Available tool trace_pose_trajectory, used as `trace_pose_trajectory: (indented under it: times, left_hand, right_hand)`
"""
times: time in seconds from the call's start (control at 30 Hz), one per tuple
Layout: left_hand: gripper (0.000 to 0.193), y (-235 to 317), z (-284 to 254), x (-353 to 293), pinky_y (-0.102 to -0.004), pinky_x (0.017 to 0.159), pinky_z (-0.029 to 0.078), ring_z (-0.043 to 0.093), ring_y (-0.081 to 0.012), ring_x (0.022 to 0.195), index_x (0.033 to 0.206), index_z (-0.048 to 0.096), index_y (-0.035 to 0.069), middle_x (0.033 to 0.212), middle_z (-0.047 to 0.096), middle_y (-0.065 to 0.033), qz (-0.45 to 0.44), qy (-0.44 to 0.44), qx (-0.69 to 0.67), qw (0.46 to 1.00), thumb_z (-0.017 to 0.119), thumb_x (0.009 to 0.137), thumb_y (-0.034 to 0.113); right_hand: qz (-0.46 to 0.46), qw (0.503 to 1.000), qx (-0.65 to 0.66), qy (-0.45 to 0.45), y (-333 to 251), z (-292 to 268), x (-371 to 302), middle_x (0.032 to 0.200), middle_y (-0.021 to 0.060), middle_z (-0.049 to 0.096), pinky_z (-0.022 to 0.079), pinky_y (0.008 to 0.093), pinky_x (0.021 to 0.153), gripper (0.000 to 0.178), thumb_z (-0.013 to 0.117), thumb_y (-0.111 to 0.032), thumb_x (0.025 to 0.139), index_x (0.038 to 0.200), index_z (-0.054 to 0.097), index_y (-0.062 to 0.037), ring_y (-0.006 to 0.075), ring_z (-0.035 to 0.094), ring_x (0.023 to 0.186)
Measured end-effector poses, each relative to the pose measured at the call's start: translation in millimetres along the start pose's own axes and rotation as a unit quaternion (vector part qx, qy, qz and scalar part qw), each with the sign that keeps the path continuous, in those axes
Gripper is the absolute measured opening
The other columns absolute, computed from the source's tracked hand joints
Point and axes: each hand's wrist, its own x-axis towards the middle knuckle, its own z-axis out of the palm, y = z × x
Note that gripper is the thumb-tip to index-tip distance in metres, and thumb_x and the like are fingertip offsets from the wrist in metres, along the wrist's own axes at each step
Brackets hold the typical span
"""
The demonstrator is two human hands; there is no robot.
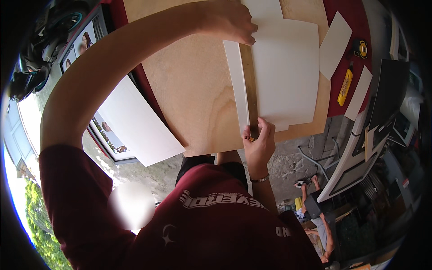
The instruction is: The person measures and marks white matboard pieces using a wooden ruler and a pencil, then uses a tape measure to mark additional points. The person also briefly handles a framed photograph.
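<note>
Ruler: a long wooden ruler (249, 85) lies on the white board (283, 72), running 12 to 6 o'clock between both hands.
Left hand: left hand (231, 20), fingers pressed flat on the ruler's far end.
Right hand: right hand (258, 141) at 6 o'clock, pinching a small yellow cutter (251, 139) against the ruler's near end.
Support: plywood sheet (193, 85).

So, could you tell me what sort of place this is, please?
Probably an open-air craft or sign-making spot: a plywood board carrying white sheets, a ruler, a yellow knife and tape measure, above rough concrete ground.
</note>
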Motion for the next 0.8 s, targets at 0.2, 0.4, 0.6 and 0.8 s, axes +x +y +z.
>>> trace_pose_trajectory:
  times: [0.2, 0.4, 0.6, 0.8]
  left_hand:
    - [0.015, 0, 2, -4, -0.0313, 0.09, 0.063, 0.071, -0.0213, 0.096, 0.076, 0.064, 0.006, 0.089, 0.063, -0.0031, 0.008, 0.027, 0.009, 1.0, 0.077, 0.081, 0.005]
    - [0.014, -3, 10, -2, -0.0376, 0.1, 0.058, 0.07, -0.0276, 0.105, 0.088, 0.07, 0.002, 0.098, 0.069, -0.0103, 0.012, 0.018, -0.015, 1.0, 0.072, 0.088, 0.016]
    - [0.029, -10, 11, 0, -0.0494, 0.086, 0.058, 0.07, -0.0404, 0.094, 0.099, 0.07, -0.008, 0.092, 0.07, -0.0251, 0.001, 0.032, -0.15, 0.988, 0.059, 0.097, 0.018]
    - [0.034, -8, 1, 2, -0.0511, 0.087, 0.057, 0.07, -0.0414, 0.095, 0.102, 0.069, -0.009, 0.095, 0.071, -0.0269, -0.071, -0.013, -0.241, 0.968, 0.056, 0.098, 0.022]
  right_hand:
    - [0.018, 1.0, -0.006, -0.024, -5, -2, 2, 0.104, 0.0129, 0.063, 0.057, 0.0436, 0.075, 0.047, 0.082, -0.005, 0.079, 0.12, 0.061, -0.0043, 0.0314, 0.068, 0.092]
    - [0.02, 1.0, -0.012, -0.014, -6, 5, 1, 0.102, 0.0128, 0.062, 0.057, 0.0436, 0.075, 0.046, 0.081, -0.003, 0.078, 0.119, 0.061, -0.0039, 0.0315, 0.068, 0.093]
    - [0.018, 1.0, -0.004, -0.017, -7, 3, 0, 0.103, 0.0129, 0.062, 0.057, 0.0441, 0.075, 0.046, 0.081, -0.003, 0.078, 0.119, 0.061, -0.0035, 0.0319, 0.068, 0.093]
    - [0.011, 1.0, -0.01, -0.015, -4, 5, -2, 0.104, 0.013, 0.062, 0.057, 0.0442, 0.076, 0.046, 0.082, -0.003, 0.078, 0.12, 0.061, -0.0037, 0.032, 0.068, 0.094]
